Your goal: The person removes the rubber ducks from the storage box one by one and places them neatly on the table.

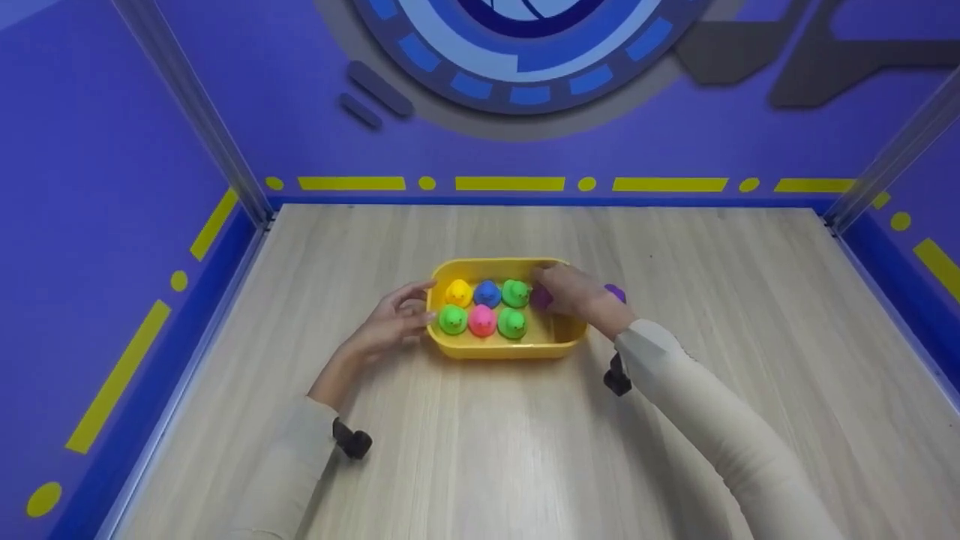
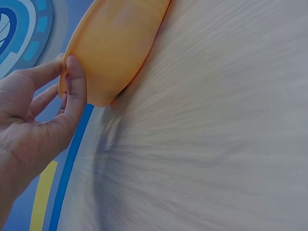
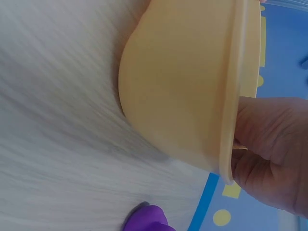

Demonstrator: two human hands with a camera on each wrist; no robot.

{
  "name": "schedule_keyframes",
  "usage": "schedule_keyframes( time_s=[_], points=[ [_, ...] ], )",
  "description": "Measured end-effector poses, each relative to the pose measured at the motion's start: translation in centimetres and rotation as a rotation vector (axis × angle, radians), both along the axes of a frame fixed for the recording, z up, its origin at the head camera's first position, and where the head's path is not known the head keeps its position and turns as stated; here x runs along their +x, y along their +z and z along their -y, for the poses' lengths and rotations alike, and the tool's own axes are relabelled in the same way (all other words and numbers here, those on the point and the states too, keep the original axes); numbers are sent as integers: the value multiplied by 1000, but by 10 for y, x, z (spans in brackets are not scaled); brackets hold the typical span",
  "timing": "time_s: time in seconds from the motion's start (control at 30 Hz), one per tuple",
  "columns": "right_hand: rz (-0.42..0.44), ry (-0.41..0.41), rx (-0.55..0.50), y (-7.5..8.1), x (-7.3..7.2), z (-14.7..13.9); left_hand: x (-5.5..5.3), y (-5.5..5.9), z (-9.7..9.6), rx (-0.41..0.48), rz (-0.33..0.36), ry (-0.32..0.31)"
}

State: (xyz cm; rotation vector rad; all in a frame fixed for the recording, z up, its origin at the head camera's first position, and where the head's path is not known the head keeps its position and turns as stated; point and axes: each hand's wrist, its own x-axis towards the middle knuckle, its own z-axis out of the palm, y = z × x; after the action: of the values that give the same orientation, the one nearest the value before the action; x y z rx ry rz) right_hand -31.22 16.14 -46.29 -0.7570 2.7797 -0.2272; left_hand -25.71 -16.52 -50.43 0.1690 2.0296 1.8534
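Observation:
A yellow plastic tub (image 1: 506, 350) stands on the table with small rubber ducks inside. Its back row has a yellow duck (image 1: 459, 293), a blue duck (image 1: 487, 294) and a green duck (image 1: 515, 293); in front sit a pink duck (image 1: 482, 321) and two more green ones. My left hand (image 1: 391, 322) pinches the tub's left rim between thumb and fingers, plain in the left wrist view. Reaching over the right rim, my right hand (image 1: 574, 291) holds a purple duck (image 1: 541, 297) low inside the tub. The tub wall hides those fingertips in the right wrist view.
Another purple toy (image 3: 148, 219) lies on the table just right of the tub, partly behind the right wrist in the head view. The wooden tabletop (image 1: 480, 450) is bounded by blue-purple panels (image 1: 480, 154) at the back and both sides.

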Motion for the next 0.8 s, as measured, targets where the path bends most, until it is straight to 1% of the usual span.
schedule_keyframes(
  time_s=[0.13,0.27,0.43,0.53,0.63,0.73,0.8],
  points=[
    [-1,10,-19,-2,-1,-2,0,1,-1,5,0,-4],
    [18,8,-45,-1,-1,-2,-1,0,-1,-3,-11,-15],
    [12,11,-35,1,1,0,-2,-1,0,2,-19,-21],
    [-16,19,-21,3,4,1,-2,0,0,7,-17,-15],
    [-50,9,-32,7,6,1,-2,0,0,-2,-17,-11],
    [-87,-7,-62,12,10,-1,-1,0,-1,-16,-13,-4],
    [-91,-28,-97,15,13,-3,-2,-1,-1,-26,-9,-4]
  ],
)
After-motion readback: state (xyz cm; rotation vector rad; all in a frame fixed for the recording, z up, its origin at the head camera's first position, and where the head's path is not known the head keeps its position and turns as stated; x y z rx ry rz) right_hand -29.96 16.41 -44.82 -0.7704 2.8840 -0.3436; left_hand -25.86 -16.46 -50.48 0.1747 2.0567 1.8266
